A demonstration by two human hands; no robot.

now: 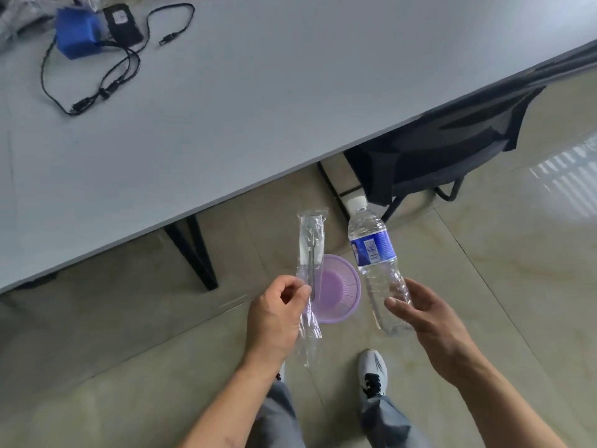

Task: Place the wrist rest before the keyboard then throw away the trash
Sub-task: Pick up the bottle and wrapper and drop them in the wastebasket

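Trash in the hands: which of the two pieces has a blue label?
The plastic bottle held by the right hand. The left hand pinches a clear plastic wrapper, which has no label.

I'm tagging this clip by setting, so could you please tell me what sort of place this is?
Probably an office or workroom: a long grey table holding a blue device with black cables, a dark chair tucked underneath, and a tiled floor.

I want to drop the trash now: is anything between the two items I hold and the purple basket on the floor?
Nothing visible. The plastic wrapper and the water bottle hang above the purple basket, whose opening shows unobstructed between them.
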